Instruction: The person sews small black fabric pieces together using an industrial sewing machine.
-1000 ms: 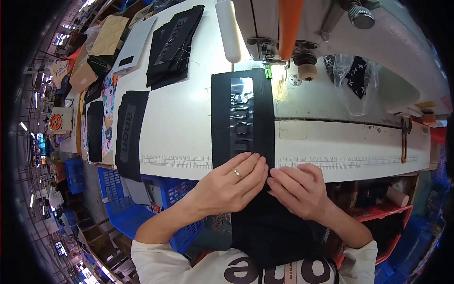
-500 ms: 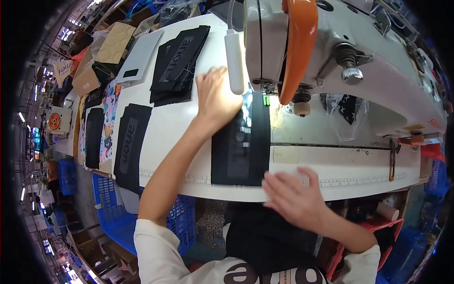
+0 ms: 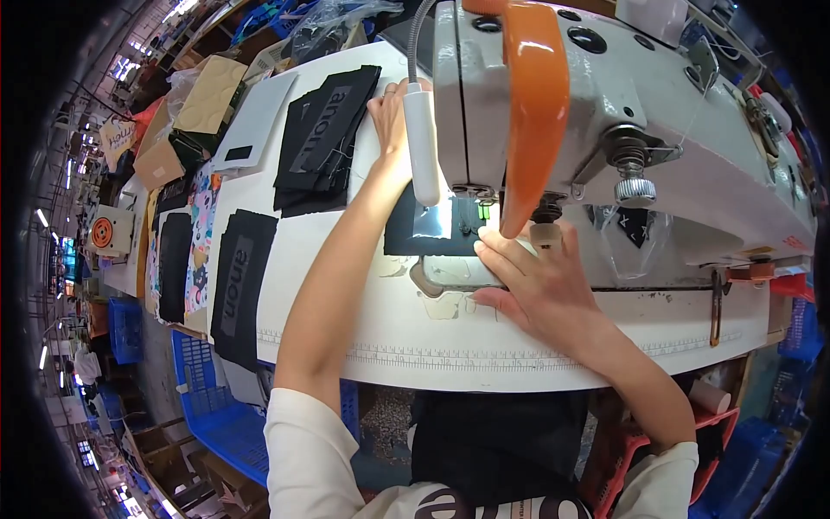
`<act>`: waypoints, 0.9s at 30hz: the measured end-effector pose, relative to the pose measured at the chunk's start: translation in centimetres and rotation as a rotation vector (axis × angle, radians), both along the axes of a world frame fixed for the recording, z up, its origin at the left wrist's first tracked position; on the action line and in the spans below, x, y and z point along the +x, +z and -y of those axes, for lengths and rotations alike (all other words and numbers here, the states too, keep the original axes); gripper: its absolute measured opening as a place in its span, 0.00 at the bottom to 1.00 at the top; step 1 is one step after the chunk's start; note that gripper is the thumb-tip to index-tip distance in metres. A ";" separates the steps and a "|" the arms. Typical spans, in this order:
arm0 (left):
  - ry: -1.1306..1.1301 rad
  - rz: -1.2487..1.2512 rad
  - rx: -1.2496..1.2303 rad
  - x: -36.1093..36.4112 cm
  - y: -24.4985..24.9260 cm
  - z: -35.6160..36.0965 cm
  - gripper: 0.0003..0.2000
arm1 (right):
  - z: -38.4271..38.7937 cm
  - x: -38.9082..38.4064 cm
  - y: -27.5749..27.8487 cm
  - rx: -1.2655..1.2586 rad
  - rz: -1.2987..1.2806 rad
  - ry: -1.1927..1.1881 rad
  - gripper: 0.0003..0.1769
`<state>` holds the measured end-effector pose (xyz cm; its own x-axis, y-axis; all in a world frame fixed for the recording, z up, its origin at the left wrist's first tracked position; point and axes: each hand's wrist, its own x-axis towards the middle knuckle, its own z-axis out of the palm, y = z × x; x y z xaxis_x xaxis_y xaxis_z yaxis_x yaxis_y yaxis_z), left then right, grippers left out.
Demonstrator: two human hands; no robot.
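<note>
A black fabric panel (image 3: 400, 232) lies under the head of the sewing machine (image 3: 484, 104), its near edge just in front of the needle area. Bright lamp light glares on its shiny print. My right hand (image 3: 545, 290) rests beside the needle area, fingers stretched out, fingertips at the panel's right near corner. My left hand (image 3: 391, 121) reaches past the machine head along the panel's left side, towards its far part. The white lamp (image 3: 422, 147) covers part of that hand, so its grip is hidden. Behind the machine head, the panel's far end is out of sight.
Black printed panels (image 3: 324, 130) are stacked left of my left hand; another stack (image 3: 239, 290) lies nearer the table's left edge. A white board (image 3: 255, 121) lies farther back. A blue basket (image 3: 216, 415) stands below the table. A clear plastic bag (image 3: 629, 246) sits under the machine arm.
The black panel has moved away from me under the machine head. My left hand has moved farther back. My right hand has moved from the table's front edge up to the panel's near corner.
</note>
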<state>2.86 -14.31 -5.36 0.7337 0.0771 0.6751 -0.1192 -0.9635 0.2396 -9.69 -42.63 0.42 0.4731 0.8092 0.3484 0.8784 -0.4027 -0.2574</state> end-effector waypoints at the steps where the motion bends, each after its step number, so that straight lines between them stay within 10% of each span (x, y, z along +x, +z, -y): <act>1: -0.020 -0.040 -0.032 -0.7 0.9 0.0 0.10 | 0.0 0.0 -0.1 0.012 -0.001 0.001 0.28; 9: -0.297 -0.472 -0.113 -17.1 6.6 6.6 0.15 | 0.1 0.3 0.2 0.011 -0.060 -0.003 0.29; 27: -0.368 -0.263 0.180 -16.5 5.3 6.6 0.18 | 0.3 -0.2 -0.6 0.105 -0.001 -0.015 0.25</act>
<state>-13.59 -20.91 -0.07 0.8378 -0.3205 0.4421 -0.4178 -0.8975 0.1411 -9.92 -42.94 -0.21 0.4849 0.7611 0.4307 0.8724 -0.3861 -0.2999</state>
